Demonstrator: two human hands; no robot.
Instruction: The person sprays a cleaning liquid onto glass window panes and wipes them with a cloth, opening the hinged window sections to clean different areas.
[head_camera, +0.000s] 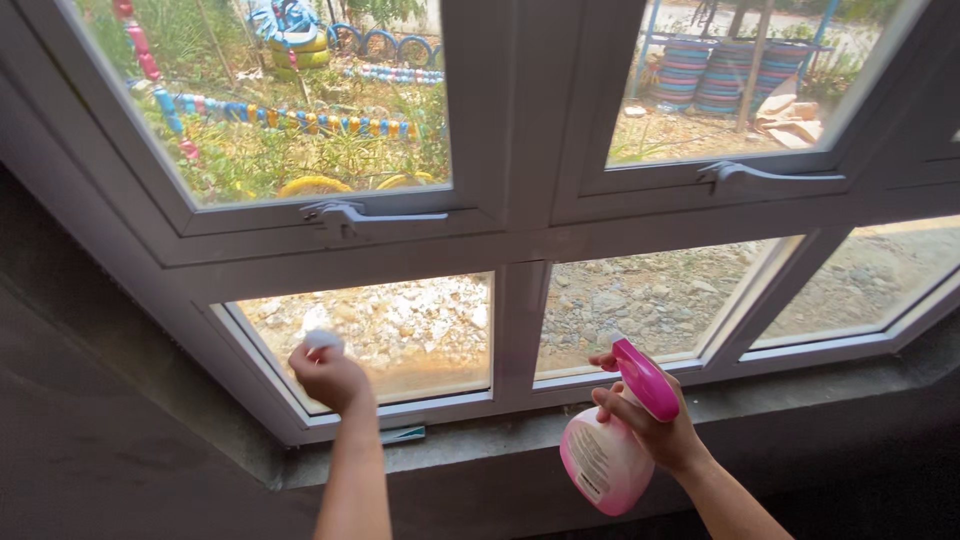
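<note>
Open air between the left hand (328, 376) and right hand (655, 425); ahead, window frame (520, 310) and glass (400, 335) block passage; window handles (345, 215) protrude above; sill (480, 445) lies below.

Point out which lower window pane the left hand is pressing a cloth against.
The leftmost lower pane: the left hand holds a white cloth on it; the others go untouched.

Spray bottle (608, 455): pink-and-white plastic body with a bright pink trigger head, a label on its side. It is held off the concrete sill, tilted, base toward the viewer and nozzle toward the lower middle pane, near that pane's bottom-left corner. White cloth (323, 341): a small crumpled wad, mostly hidden in a closed fist, pressed against the glass of the lower left pane, near its bottom-left corner and just above the white frame.
</note>
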